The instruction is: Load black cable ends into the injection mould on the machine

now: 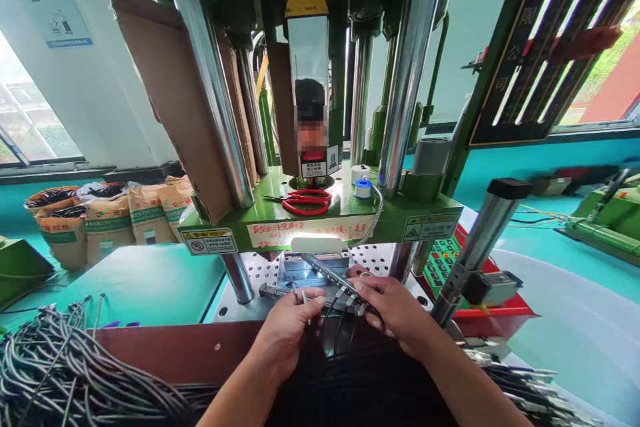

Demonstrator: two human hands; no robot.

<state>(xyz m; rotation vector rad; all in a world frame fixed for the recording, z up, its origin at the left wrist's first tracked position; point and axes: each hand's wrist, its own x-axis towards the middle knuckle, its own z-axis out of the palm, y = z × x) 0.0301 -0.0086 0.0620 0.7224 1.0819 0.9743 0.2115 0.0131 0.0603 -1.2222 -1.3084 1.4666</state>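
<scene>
Gripping the lower end of a long, narrow, dark metal bar (326,271), my right hand (387,307) has its fingers closed around it, beside thin black cables (340,330) that hang from silvery ends at its edge. The bar slants up and leftward in front of a green metal press (390,230). My left hand (295,323) pinches a small silvery metal piece (304,298), its exact shape too small to tell. Red-handled pliers (306,200) lie on the press's ledge, above a perforated silver plate (260,272).
</scene>
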